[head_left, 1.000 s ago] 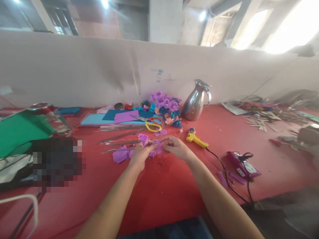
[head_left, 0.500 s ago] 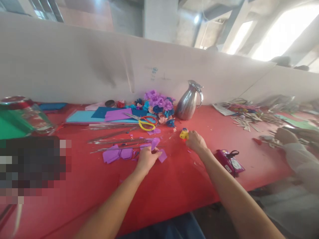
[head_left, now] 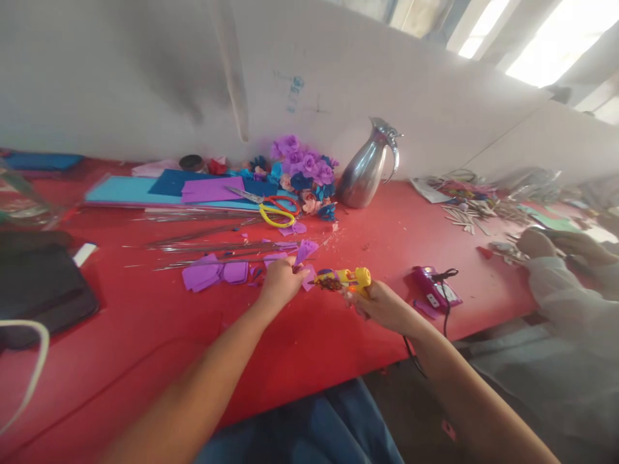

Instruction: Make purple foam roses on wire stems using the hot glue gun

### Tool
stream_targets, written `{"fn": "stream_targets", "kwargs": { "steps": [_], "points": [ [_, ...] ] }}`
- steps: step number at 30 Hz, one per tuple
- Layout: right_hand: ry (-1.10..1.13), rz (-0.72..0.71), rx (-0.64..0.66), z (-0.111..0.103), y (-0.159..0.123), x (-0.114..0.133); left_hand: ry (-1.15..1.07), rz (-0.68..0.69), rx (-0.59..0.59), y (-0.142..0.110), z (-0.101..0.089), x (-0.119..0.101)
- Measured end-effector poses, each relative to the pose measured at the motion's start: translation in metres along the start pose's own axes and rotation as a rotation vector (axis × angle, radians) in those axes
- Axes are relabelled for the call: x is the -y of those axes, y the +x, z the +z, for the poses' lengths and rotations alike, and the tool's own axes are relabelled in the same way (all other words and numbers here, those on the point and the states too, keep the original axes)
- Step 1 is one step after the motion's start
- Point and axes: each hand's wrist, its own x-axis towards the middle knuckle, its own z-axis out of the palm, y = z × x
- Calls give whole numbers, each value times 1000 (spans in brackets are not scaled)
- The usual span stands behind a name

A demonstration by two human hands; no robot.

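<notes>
Pinched in my left hand (head_left: 281, 282) is a purple paper flower (head_left: 305, 251), rolled into a small cone. My right hand (head_left: 382, 307) is wrapped round the handle of a yellow hot glue gun (head_left: 345, 278), its nozzle pointing left, close to the flower. Whether the nozzle touches the paper I cannot tell. Beside my left hand lie loose purple paper pieces (head_left: 206, 273) and thin metal wires (head_left: 217, 249). Just beyond are yellow-and-red-handled scissors (head_left: 276, 211) on coloured paper sheets (head_left: 120, 190).
A bunch of paper flowers (head_left: 304, 169) and a steel jug (head_left: 368, 166) stand by the wall. At right are a magenta device (head_left: 436, 288) with a black cord and piles of sticks (head_left: 467, 214). A co-worker's hands (head_left: 563, 245) work there. A black tablet-like thing (head_left: 46, 287) lies left.
My right hand has brought the glue gun down and turned it leftward toward my left hand. The purple piece in my left hand stands more upright. The camera view has tilted down.
</notes>
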Motion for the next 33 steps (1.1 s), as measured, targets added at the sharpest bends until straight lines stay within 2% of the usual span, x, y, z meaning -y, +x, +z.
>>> {"fn": "stream_targets", "kwargs": {
  "steps": [10,15,23,33],
  "points": [
    [-125,94,-69,9,7,1,57,44,30,-3,-5,-3],
    [-140,101,-66,8,6,1,-23,32,87,0,-5,2],
    [-146,132,-91,6,7,-2,-5,60,70,2,-2,5],
    [-200,136,-114,2,7,-2,26,60,84,-2,-9,-3]
  ]
}}
